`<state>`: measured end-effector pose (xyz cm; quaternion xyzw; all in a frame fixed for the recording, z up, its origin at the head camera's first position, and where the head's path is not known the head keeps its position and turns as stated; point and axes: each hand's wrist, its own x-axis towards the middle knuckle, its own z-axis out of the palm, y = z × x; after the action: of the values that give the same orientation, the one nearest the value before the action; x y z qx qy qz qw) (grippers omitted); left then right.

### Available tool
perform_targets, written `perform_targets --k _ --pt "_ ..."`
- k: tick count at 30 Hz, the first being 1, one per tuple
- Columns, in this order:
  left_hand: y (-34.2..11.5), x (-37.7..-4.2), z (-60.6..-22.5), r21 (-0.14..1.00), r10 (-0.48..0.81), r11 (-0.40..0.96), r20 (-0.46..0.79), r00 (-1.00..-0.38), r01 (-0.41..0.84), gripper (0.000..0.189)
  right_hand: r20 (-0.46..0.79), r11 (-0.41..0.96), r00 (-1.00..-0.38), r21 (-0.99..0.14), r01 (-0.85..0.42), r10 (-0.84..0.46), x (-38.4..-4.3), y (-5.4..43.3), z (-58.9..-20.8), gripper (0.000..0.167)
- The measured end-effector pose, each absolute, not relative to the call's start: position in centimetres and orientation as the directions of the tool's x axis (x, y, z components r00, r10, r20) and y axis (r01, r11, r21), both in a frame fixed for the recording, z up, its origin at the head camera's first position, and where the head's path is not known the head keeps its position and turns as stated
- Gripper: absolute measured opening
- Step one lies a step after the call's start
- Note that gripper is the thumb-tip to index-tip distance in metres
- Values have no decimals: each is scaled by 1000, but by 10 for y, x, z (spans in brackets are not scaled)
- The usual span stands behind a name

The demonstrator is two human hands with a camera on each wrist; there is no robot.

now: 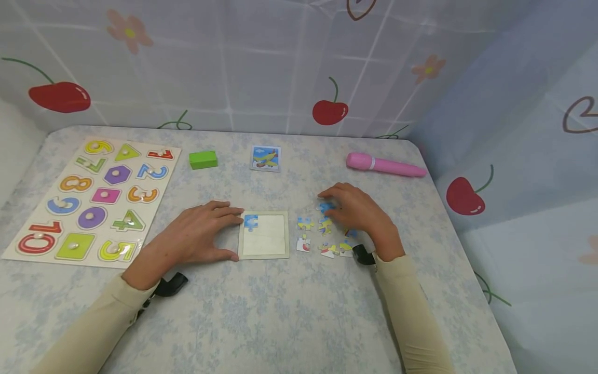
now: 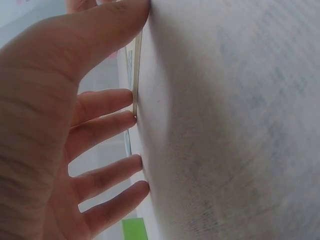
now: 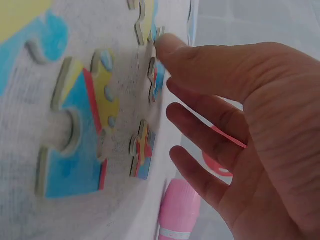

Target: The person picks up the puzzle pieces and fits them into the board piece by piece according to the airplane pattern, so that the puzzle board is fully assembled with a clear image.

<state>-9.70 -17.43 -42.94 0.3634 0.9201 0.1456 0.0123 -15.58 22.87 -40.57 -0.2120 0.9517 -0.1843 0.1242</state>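
Note:
A square puzzle tray (image 1: pixel 264 256) lies on the table with one blue jigsaw piece (image 1: pixel 250 223) in its upper left corner. My left hand (image 1: pixel 198 232) touches the tray's left side, fingers stretched out and thumb at the lower corner; the left wrist view shows the tray's thin edge (image 2: pixel 136 75) against the fingertips. Over the loose pieces to the right hovers my right hand (image 1: pixel 352 208), thumb and forefinger apart around a blue piece (image 1: pixel 325 207). In the right wrist view the thumb hides the forefinger and whether the piece is touched. Loose pieces (image 1: pixel 305 224) lie nearby, some partly covered.
A number-and-shape peg board (image 1: pixel 106 195) lies at left. Along the back are a green block (image 1: pixel 203 160), a small airplane picture card (image 1: pixel 266 158) and a pink marker-shaped stick (image 1: pixel 385 165). Patterned curtains rise behind and at right.

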Motion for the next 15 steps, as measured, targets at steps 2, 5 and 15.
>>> perform_targets --k 2,5,15 --pt "-174 -97 -430 276 674 691 90 -733 669 83 -160 834 -874 -417 -362 -459 -156 232 -406 45" --pt "-174 -97 -430 272 676 688 95 -730 673 84 -151 821 -865 -428 -378 -478 -157 237 -408 43" --pt "-174 -97 -431 273 674 690 95 -732 671 83 -134 792 -849 -457 -405 -512 -159 242 -410 39"
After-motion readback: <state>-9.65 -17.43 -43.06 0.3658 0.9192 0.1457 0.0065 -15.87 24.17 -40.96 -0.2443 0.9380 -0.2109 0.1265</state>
